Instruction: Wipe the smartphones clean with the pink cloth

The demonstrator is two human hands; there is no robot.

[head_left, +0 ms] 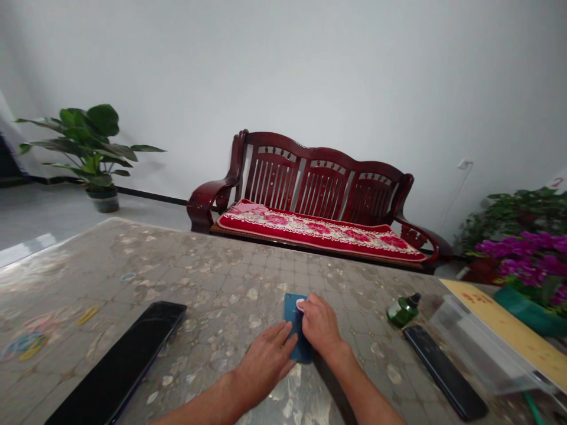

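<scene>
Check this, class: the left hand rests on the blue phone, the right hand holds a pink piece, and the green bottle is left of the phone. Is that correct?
The head view shows the green bottle right of the blue phone, not left. The left hand rests on the phone; the right hand holds the pink piece.

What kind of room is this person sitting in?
It looks like a living room in a home, though I can't be certain: a carved wooden bench with a red floral cushion cover stands by the wall, with a leafy potted plant and purple flowers nearby.
</scene>
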